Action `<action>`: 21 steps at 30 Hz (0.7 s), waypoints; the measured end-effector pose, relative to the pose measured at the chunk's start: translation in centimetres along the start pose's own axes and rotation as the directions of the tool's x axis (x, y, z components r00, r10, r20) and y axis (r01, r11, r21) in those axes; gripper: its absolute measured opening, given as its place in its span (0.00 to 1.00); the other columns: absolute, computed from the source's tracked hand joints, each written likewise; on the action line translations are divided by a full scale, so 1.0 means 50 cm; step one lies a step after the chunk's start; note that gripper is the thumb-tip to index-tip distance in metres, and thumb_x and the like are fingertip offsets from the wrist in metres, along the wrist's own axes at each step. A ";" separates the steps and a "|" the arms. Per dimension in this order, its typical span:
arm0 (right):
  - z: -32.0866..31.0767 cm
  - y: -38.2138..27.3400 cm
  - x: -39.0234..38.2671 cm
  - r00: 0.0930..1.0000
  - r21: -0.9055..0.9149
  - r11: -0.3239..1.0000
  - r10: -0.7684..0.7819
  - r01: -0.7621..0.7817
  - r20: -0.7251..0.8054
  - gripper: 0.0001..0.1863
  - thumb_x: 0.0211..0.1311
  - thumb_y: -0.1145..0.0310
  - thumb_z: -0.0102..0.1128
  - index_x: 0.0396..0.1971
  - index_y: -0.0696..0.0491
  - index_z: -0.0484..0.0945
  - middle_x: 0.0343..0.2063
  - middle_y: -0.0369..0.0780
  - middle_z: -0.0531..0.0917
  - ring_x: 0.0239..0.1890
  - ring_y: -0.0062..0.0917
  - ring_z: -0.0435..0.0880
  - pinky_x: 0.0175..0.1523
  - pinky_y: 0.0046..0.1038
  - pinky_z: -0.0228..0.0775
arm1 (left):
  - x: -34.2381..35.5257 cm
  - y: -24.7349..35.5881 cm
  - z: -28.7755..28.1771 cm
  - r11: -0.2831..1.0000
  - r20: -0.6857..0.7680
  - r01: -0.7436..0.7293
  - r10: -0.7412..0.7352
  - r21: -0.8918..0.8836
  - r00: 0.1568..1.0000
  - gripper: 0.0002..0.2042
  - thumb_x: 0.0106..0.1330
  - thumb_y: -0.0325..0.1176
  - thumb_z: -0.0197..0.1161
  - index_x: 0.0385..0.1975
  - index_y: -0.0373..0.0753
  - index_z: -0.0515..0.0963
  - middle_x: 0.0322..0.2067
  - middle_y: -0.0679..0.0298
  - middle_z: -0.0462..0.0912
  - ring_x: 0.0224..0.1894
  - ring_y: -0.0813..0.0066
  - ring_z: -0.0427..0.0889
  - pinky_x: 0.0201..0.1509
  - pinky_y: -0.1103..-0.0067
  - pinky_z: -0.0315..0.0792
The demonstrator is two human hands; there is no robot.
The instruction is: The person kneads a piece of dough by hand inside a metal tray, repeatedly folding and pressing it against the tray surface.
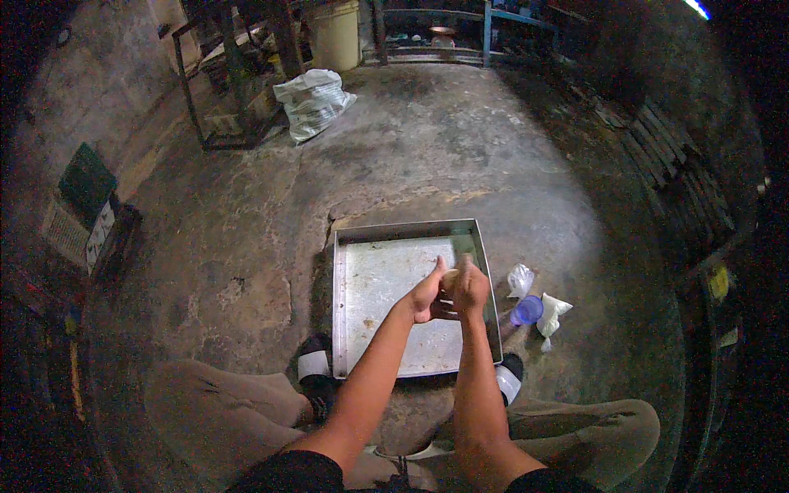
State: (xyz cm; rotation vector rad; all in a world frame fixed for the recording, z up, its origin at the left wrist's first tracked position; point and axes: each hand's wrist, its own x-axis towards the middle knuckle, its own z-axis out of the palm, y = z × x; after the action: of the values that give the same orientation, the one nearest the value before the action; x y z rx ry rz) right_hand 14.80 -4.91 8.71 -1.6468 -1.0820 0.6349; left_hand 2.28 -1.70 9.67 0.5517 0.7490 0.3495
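Note:
A shallow square metal tray point(386, 271) lies on the floor between my feet. Over its right half, my two hands meet. My left hand point(426, 299) is curled round a small pale, rounded thing point(449, 279), mostly hidden by the fingers, its thumb pointing up. Pressed close beside it, my right hand point(468, 291) is closed in a fist. A faint greenish blur shows just above that fist, too smeared to name; what the fist holds is hidden.
Right of the tray are a purple-blue cup point(527, 310), a clear plastic bag point(520, 280) and a bag of white stuff point(551, 317). A white sack point(314, 103) and a pale bucket point(336, 34) stand farther off. Wooden slats point(657, 144) line the right.

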 end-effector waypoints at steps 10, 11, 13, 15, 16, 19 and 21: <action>0.033 -0.169 -0.071 0.951 0.238 0.946 -0.262 0.220 0.164 0.33 0.74 0.50 0.34 0.70 0.54 0.50 0.57 0.52 0.75 0.59 0.39 0.74 0.59 0.35 0.65 | -0.012 0.050 -0.052 0.705 -0.375 -0.571 0.438 -0.421 0.817 0.19 0.67 0.51 0.58 0.29 0.39 0.75 0.26 0.62 0.80 0.28 0.67 0.82 0.32 0.70 0.78; 0.070 -0.185 -0.077 0.946 0.463 0.827 -0.303 0.319 -0.111 0.32 0.74 0.53 0.35 0.70 0.56 0.52 0.65 0.49 0.65 0.65 0.37 0.66 0.64 0.38 0.60 | -0.014 0.057 -0.039 0.729 -0.479 -0.605 0.427 -0.319 0.767 0.19 0.66 0.51 0.59 0.26 0.39 0.74 0.23 0.64 0.79 0.26 0.68 0.81 0.29 0.71 0.77; 0.080 -0.179 -0.055 0.949 0.487 0.822 -0.195 0.297 -0.249 0.31 0.75 0.52 0.33 0.69 0.56 0.53 0.67 0.46 0.61 0.68 0.36 0.61 0.66 0.40 0.55 | -0.030 0.056 -0.037 0.726 -0.478 -0.610 0.434 -0.317 0.764 0.20 0.64 0.54 0.60 0.25 0.41 0.73 0.21 0.64 0.78 0.23 0.68 0.80 0.27 0.71 0.77; 0.082 -0.164 -0.034 0.956 0.506 0.825 -0.130 0.251 -0.262 0.33 0.74 0.48 0.31 0.69 0.56 0.55 0.67 0.46 0.62 0.68 0.36 0.60 0.69 0.40 0.48 | -0.036 0.059 -0.037 0.729 -0.540 -0.603 0.382 -0.323 0.750 0.22 0.62 0.57 0.62 0.23 0.43 0.71 0.18 0.64 0.75 0.18 0.69 0.78 0.22 0.70 0.75; 0.088 -0.156 -0.029 0.980 0.538 0.826 -0.083 0.169 -0.180 0.33 0.74 0.47 0.31 0.68 0.57 0.55 0.67 0.47 0.62 0.67 0.36 0.62 0.69 0.40 0.49 | -0.038 0.057 -0.037 0.737 -0.523 -0.594 0.383 -0.324 0.761 0.23 0.62 0.58 0.61 0.23 0.42 0.72 0.17 0.65 0.75 0.17 0.70 0.77 0.22 0.72 0.74; 0.099 -0.144 -0.039 0.997 0.545 0.835 0.068 -0.079 0.040 0.36 0.73 0.43 0.31 0.67 0.57 0.57 0.64 0.47 0.65 0.62 0.36 0.68 0.65 0.38 0.57 | -0.051 0.048 -0.015 0.780 -0.544 -0.585 0.400 -0.220 0.738 0.26 0.62 0.60 0.60 0.23 0.39 0.73 0.16 0.65 0.73 0.16 0.72 0.76 0.20 0.76 0.71; 0.102 -0.117 -0.034 0.985 0.602 0.781 0.114 -0.168 0.128 0.35 0.74 0.45 0.31 0.66 0.59 0.60 0.63 0.49 0.67 0.62 0.34 0.68 0.65 0.35 0.58 | -0.044 0.039 0.006 0.779 -0.465 -0.625 0.536 -0.049 0.705 0.26 0.68 0.58 0.52 0.27 0.36 0.76 0.19 0.66 0.76 0.21 0.73 0.78 0.29 0.78 0.73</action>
State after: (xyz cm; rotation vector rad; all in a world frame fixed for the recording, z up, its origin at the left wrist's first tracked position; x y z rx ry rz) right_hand 7.84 -3.63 12.28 -1.1360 -0.6980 1.0411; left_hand 0.80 -1.32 12.20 0.5120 0.9363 1.1713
